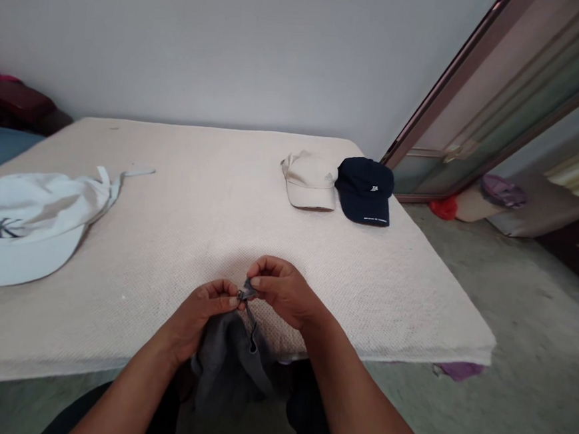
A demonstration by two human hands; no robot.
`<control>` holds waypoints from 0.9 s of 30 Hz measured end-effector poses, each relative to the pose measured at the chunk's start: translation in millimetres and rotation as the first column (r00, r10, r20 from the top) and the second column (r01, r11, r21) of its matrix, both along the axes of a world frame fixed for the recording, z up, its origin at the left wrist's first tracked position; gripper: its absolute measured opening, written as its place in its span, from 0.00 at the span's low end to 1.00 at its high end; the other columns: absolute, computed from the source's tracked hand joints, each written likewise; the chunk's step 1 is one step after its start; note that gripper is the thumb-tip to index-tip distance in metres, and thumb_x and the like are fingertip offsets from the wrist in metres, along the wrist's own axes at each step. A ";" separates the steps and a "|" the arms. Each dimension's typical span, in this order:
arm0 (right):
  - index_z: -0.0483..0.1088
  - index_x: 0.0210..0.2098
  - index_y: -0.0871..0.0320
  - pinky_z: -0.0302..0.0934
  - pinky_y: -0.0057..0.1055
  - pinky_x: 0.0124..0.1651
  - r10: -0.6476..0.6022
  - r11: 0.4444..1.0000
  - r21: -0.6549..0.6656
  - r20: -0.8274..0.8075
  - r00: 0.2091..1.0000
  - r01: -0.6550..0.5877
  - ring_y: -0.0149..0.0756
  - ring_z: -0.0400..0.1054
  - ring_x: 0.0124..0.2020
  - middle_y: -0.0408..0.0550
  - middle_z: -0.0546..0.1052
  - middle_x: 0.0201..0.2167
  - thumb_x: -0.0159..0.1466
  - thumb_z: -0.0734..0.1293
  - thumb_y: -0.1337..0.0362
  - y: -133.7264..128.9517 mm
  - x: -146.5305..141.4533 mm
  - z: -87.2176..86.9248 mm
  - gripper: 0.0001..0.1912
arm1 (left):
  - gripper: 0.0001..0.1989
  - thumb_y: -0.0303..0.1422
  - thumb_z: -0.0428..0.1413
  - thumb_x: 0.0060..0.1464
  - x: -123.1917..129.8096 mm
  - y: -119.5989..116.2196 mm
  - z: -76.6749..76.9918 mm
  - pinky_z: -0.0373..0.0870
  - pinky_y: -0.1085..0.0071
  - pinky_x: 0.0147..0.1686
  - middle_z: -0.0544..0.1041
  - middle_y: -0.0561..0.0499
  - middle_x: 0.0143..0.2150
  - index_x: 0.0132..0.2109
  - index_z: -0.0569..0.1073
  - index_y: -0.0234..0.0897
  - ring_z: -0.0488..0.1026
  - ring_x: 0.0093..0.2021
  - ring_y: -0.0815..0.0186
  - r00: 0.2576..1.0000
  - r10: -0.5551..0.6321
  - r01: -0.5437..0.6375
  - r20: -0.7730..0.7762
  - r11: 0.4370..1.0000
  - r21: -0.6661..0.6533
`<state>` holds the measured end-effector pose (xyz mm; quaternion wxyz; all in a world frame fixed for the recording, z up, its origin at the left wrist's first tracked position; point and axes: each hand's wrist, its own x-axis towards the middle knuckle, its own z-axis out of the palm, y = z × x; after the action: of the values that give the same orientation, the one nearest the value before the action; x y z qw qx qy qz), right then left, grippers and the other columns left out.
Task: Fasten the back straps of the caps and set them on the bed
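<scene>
A dark grey cloth cap [228,359] hangs at the near edge of the table, over the person's lap. My left hand [206,314] pinches its strap near a small metal buckle. Just to the right, my right hand [281,290] pinches the strap's end between thumb and fingers. The fingertips of both hands nearly meet. A loop of strap dangles beneath them. The cap's lower part is dark and hard to make out.
The table [192,236] has a pale textured cover. A white cap [43,218] lies at the left. Beyond my hands, a beige cap [311,182] touches a navy cap [366,191]. A sliding door frame [445,82] stands at the right.
</scene>
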<state>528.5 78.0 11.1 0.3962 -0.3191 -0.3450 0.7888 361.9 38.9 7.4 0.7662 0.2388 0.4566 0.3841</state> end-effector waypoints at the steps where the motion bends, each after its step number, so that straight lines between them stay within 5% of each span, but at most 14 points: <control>1: 0.69 0.27 0.60 0.61 0.28 0.33 -0.002 1.000 -0.001 -0.011 1.000 0.002 0.27 0.66 0.26 0.40 0.71 0.23 0.46 0.71 0.70 0.1 0.4 -0.3 0.09 | 0.09 0.26 0.64 0.40 0.0 -0.1 0.0 0.66 0.76 0.28 0.76 0.53 0.26 0.30 0.71 0.34 0.71 0.25 0.71 1.000 -0.004 0.004 0.006 1.000 -0.003; 14: 0.69 0.27 0.60 0.60 0.28 0.33 0.017 0.999 0.041 0.002 1.000 -0.018 0.27 0.65 0.26 0.40 0.70 0.23 0.47 0.72 0.68 1.7 7.0 -1.9 0.09 | 0.13 0.27 0.65 0.39 -2.8 0.0 -0.6 0.67 0.75 0.30 0.78 0.51 0.29 0.34 0.73 0.35 0.73 0.28 0.69 1.000 -0.019 0.019 -0.022 1.000 -0.006; 27: 0.68 0.27 0.60 0.59 0.27 0.31 0.065 0.964 0.227 0.313 0.948 -0.141 0.28 0.65 0.25 0.41 0.70 0.22 0.51 0.64 0.73 1.6 4.5 -5.0 0.04 | 0.10 0.27 0.65 0.42 -2.5 -1.9 -4.7 0.66 0.77 0.28 0.77 0.53 0.27 0.32 0.72 0.34 0.72 0.26 0.71 0.998 0.029 -0.031 -0.059 0.999 -0.023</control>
<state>533.0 79.6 6.1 0.3331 -0.3657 -0.5131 0.7015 359.3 37.1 2.7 0.7494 0.2339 0.4868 0.3829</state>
